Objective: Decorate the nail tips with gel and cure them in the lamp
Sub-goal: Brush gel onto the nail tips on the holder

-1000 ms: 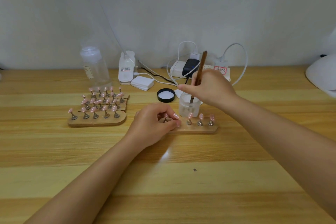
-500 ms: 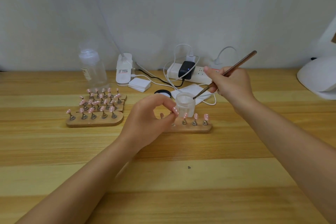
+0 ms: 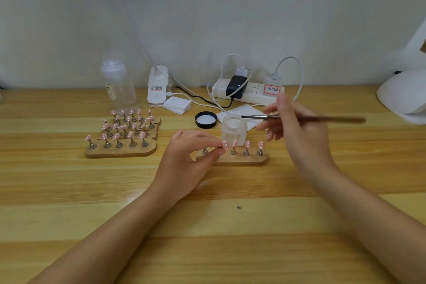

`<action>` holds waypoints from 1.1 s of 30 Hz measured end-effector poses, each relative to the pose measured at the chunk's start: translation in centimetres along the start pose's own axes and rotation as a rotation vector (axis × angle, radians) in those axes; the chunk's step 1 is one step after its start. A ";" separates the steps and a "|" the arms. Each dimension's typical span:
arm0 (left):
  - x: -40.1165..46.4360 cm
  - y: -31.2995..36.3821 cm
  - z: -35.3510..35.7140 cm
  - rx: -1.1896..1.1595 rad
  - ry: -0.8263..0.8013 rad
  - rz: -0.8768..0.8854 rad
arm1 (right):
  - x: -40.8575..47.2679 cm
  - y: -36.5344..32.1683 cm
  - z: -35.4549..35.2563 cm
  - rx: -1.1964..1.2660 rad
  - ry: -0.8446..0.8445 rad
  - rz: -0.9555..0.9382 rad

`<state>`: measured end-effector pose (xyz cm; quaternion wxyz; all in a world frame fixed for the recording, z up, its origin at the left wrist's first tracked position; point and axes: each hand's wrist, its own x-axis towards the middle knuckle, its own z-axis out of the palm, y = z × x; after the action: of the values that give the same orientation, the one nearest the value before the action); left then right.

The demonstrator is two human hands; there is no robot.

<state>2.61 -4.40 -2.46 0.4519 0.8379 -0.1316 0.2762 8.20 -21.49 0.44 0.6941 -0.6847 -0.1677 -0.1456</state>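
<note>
A wooden stand (image 3: 239, 161) in the middle of the table carries pink nail tips (image 3: 247, 144) on small metal holders. My left hand (image 3: 184, 163) pinches one pink dotted nail tip (image 3: 225, 145) by its holder at the stand's left end. My right hand (image 3: 297, 136) holds a thin brush (image 3: 322, 119) level, its bristle end over the open frosted gel jar (image 3: 234, 129) just behind the stand. The white curing lamp (image 3: 405, 97) sits at the far right edge.
Three more wooden stands (image 3: 119, 152) full of pink tips stand to the left. Behind lie the jar's black lid (image 3: 205, 119), a white wipe (image 3: 244, 110), a pad stack (image 3: 177, 105), a clear bottle (image 3: 118, 86), a white lamp base (image 3: 158, 86) and a power strip (image 3: 249, 93) with cables.
My right hand lifted the brush out of the jar and swung it from upright to level, moving right. My left hand raised the nail tip slightly off the stand's left end.
</note>
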 end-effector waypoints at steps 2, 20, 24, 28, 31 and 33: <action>0.0 -0.2 0.1 0.020 -0.004 0.004 | -2.0 0.5 0.2 -0.023 -0.055 -0.138; -0.3 -0.2 0.2 0.117 0.003 -0.002 | -4.3 1.5 1.2 -0.073 -0.133 -0.230; -0.4 -0.3 0.3 0.104 0.001 0.030 | -4.6 1.7 1.0 -0.036 -0.132 -0.230; -0.3 -0.3 0.3 0.099 -0.003 0.030 | -4.6 1.7 0.9 -0.013 -0.086 -0.231; -0.4 -0.3 0.3 0.107 -0.004 0.037 | -4.4 1.7 1.0 -0.008 -0.076 -0.261; -0.4 -0.2 0.3 0.110 0.000 0.037 | -4.3 1.7 1.2 -0.027 -0.086 -0.228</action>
<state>2.48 -4.55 -2.97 0.4000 0.8589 -0.1315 0.2916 5.00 -20.42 -2.94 0.6561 -0.6760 -0.2721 -0.1960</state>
